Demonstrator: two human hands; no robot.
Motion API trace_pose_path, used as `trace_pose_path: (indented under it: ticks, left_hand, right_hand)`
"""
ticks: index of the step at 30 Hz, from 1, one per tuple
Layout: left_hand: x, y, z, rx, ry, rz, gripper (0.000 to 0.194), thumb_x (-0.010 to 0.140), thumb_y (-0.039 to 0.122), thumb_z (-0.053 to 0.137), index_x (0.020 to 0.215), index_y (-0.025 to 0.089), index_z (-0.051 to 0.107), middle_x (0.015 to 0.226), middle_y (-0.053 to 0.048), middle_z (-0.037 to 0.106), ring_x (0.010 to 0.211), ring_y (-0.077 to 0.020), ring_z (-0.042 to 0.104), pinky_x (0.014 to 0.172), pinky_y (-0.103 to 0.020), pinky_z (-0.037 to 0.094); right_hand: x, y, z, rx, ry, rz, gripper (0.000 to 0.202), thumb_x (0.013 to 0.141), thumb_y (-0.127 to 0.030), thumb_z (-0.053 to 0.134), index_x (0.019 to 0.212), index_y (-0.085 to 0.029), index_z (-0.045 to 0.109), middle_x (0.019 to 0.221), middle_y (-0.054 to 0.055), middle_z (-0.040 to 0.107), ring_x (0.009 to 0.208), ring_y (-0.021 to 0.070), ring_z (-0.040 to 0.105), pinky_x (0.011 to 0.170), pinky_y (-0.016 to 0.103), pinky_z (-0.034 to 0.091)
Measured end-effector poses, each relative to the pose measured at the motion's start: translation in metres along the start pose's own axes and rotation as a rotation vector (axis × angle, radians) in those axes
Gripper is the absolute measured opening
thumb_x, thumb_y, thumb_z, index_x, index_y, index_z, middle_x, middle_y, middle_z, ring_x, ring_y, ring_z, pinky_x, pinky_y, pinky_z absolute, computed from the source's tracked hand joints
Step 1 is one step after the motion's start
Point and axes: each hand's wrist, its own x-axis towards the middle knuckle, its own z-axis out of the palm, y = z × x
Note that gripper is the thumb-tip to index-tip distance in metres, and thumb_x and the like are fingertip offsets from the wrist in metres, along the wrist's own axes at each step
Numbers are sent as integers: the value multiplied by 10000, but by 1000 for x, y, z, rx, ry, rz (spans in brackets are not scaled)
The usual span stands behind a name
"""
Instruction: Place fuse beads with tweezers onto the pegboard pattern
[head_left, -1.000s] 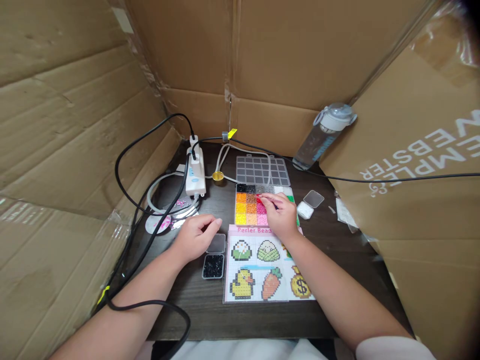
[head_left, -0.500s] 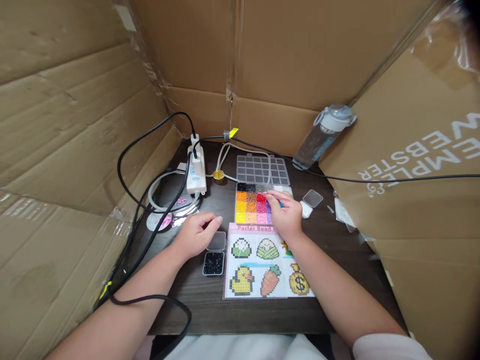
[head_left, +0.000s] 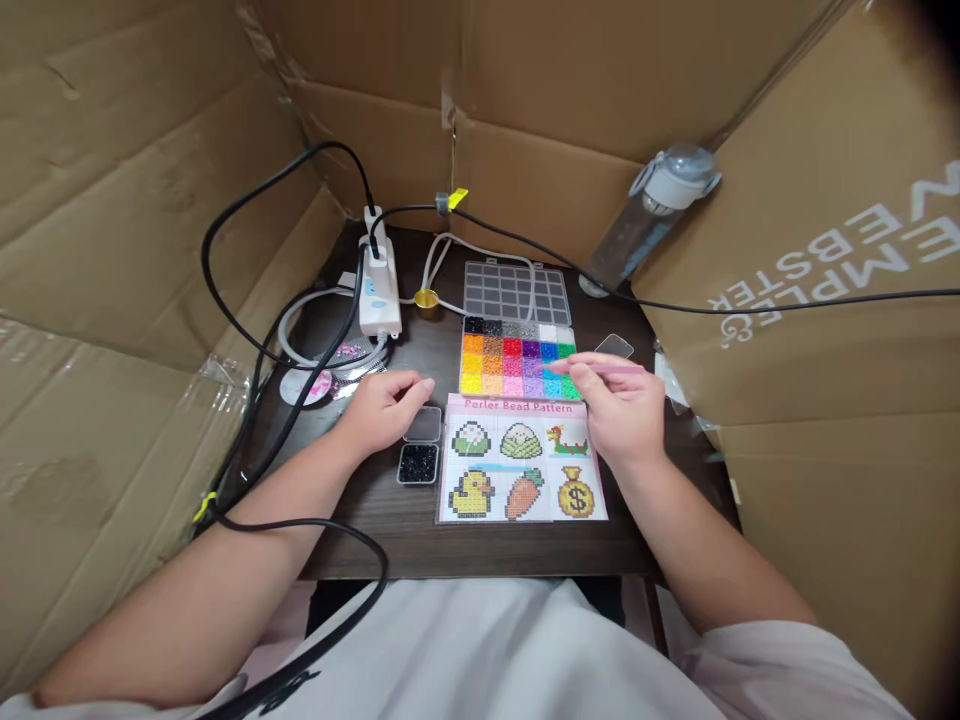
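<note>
The tool (head_left: 624, 369) is pink, the beads (head_left: 513, 366) multicoloured, the printed duck (head_left: 474, 494) yellow.

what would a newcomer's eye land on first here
Probably the grid of coloured beads, sorted by shade mid-table, with the right hand holding a slim pink tool at its right side. Just nearer the person lies the pattern sheet, showing a duck and a carrot among its pictures. Cardboard walls rise behind and on both sides.
</note>
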Motion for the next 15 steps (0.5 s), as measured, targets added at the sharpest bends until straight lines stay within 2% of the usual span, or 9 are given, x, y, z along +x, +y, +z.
trace_pose_path:
  ticks: [6, 11, 15]
  left_hand:
    - [0, 1, 1, 92, -53, 23, 391, 866, 420, 506, 578, 165, 576, 537, 7, 532, 536, -121, 467, 537, -259, 331]
    - [1, 3, 2, 106, -27, -11, 363, 847, 406, 516, 577, 170, 577, 517, 12, 521, 529, -122, 460, 528, -258, 335]
    - [1, 6, 2, 99, -23, -33, 348, 834, 397, 535, 573, 170, 574, 517, 11, 523, 525, -119, 455, 523, -256, 341]
  right_hand:
    - [-38, 19, -8, -23, -188, 51, 123, 847, -231, 686, 806, -236, 801, 817, 42, 789, 794, 216, 737, 725, 357, 609]
    - [-41, 29, -9, 32, -408, 27, 152, 874, -243, 653, 841, -233, 801, 810, 46, 788, 745, 197, 712, 684, 339, 592]
    - [-40, 34, -10, 67, -515, 34, 164, 884, -282, 650, 864, -226, 803, 805, 61, 780, 725, 193, 696, 658, 329, 576]
